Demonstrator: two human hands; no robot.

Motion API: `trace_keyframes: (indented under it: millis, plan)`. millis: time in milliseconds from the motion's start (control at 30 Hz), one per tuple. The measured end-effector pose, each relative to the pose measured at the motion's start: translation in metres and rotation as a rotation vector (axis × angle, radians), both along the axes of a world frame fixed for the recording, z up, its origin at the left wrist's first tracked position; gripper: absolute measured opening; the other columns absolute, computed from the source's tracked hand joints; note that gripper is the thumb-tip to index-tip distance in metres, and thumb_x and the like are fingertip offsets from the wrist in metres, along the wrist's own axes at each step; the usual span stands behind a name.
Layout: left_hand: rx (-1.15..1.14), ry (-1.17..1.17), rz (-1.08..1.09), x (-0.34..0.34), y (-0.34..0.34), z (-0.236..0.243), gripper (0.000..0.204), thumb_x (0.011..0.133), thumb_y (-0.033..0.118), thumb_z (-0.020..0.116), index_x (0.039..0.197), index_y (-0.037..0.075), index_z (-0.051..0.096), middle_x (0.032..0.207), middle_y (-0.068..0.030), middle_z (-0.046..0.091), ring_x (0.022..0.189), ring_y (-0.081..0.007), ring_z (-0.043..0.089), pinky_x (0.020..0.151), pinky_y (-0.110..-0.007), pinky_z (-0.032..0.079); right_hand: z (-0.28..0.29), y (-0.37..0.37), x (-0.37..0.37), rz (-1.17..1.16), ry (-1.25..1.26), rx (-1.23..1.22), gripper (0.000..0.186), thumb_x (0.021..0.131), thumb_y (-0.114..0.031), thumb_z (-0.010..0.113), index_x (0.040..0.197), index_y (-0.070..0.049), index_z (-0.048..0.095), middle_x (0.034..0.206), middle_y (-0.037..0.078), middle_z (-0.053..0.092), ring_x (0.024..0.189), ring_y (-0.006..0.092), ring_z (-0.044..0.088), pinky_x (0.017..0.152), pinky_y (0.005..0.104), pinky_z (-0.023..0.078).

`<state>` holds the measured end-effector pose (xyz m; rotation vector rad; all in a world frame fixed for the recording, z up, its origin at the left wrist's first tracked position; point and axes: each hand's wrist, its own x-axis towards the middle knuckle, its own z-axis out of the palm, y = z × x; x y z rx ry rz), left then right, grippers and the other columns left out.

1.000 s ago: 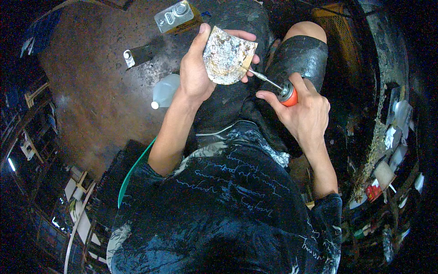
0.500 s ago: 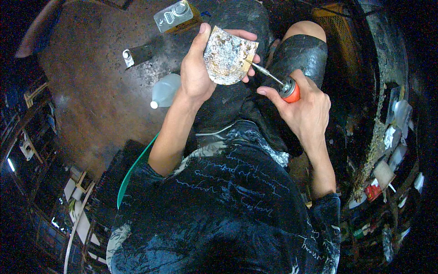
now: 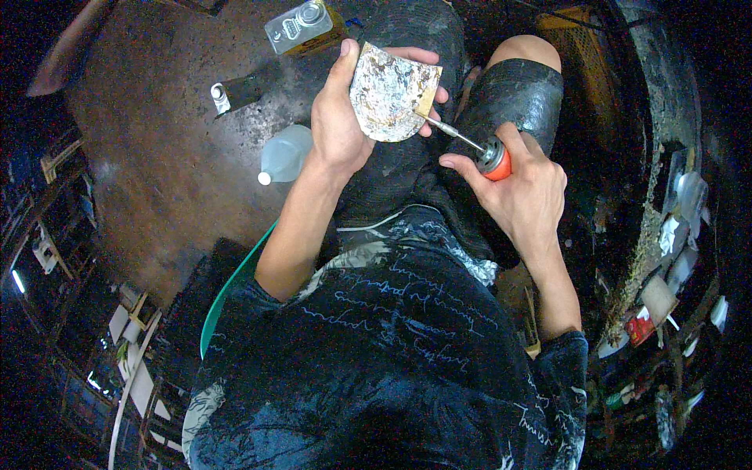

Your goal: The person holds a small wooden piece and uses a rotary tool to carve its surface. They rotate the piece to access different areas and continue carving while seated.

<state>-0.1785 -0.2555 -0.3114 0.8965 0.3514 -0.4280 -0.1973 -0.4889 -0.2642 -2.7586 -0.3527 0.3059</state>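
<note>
My left hand (image 3: 337, 133) grips a rounded, flat-topped piece (image 3: 392, 90) with a mottled white, grey and brown face and a pale yellowish edge, its fingers curled round the back. My right hand (image 3: 521, 188) is wrapped round an orange tool with a dark metal top (image 3: 495, 160). From it a thin metal shaft reaches up-left to the piece's lower right edge, where the tip meets or nearly meets it. Both hands are above my lap, beside my right knee (image 3: 521, 55), which has a dark covering below it.
On the stained floor (image 3: 157, 157) stand a metal can (image 3: 301, 27), a dark container with a white cap (image 3: 239, 95) and a translucent jug (image 3: 286, 149). Another person's limb (image 3: 66, 51) shows top left. A yellow crate (image 3: 583, 55) and clutter (image 3: 658, 298) lie right.
Another person's limb has come into view at the top left. The held piece and tool have shifted only slightly, the tool's shaft staying at the piece's right edge.
</note>
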Motion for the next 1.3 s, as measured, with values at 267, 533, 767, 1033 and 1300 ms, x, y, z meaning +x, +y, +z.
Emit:
trace_keyframes:
  millis: [267, 533, 767, 1033, 1300]
  plan:
    - [0.025, -0.009, 0.051, 0.003, -0.003, 0.008, 0.095, 0.111, 0.071, 0.018, 0.138, -0.008, 0.064, 0.108, -0.0248, 0.078, 0.091, -0.0318, 0.079, 0.085, -0.042, 0.067, -0.004, -0.005, 0.003, -0.030, -0.032, 0.094, 0.072, 0.077, -0.077, 0.083, 0.094, -0.008, 0.067, 0.076, 0.018, 0.072, 0.067, 0.0411, 0.075, 0.056, 0.0502, 0.059]
    - [0.091, -0.096, 0.008, 0.012, -0.008, 0.008, 0.093, 0.112, 0.069, 0.017, 0.138, -0.007, 0.064, 0.110, -0.0247, 0.078, 0.098, -0.0302, 0.079, 0.088, -0.041, 0.066, 0.001, -0.006, 0.006, -0.059, 0.012, 0.073, 0.068, 0.077, -0.065, 0.091, 0.094, -0.003, 0.069, 0.076, 0.019, 0.074, 0.071, 0.0405, 0.076, 0.062, 0.0463, 0.059]
    - [0.053, -0.069, 0.012, 0.009, -0.007, 0.005, 0.095, 0.111, 0.073, 0.019, 0.137, -0.006, 0.065, 0.110, -0.0243, 0.079, 0.098, -0.0299, 0.079, 0.086, -0.041, 0.067, 0.002, -0.004, 0.007, -0.047, 0.009, 0.063, 0.067, 0.078, -0.065, 0.090, 0.093, -0.004, 0.068, 0.074, 0.018, 0.073, 0.069, 0.0395, 0.075, 0.061, 0.0460, 0.059]
    - [0.029, -0.061, 0.031, 0.007, -0.008, 0.004, 0.095, 0.111, 0.073, 0.020, 0.137, -0.007, 0.064, 0.108, -0.0237, 0.079, 0.094, -0.0299, 0.079, 0.086, -0.042, 0.066, 0.001, -0.004, 0.005, -0.034, -0.002, 0.068, 0.066, 0.078, -0.064, 0.090, 0.094, -0.004, 0.068, 0.074, 0.016, 0.073, 0.067, 0.0381, 0.075, 0.060, 0.0453, 0.059]
    - [0.032, -0.075, 0.054, 0.007, -0.008, 0.002, 0.094, 0.112, 0.071, 0.018, 0.136, -0.007, 0.065, 0.108, -0.0239, 0.079, 0.093, -0.0305, 0.079, 0.088, -0.042, 0.065, -0.001, -0.004, 0.004, -0.024, -0.009, 0.040, 0.071, 0.079, -0.073, 0.084, 0.098, -0.007, 0.070, 0.076, 0.018, 0.073, 0.066, 0.0401, 0.075, 0.056, 0.0485, 0.059]
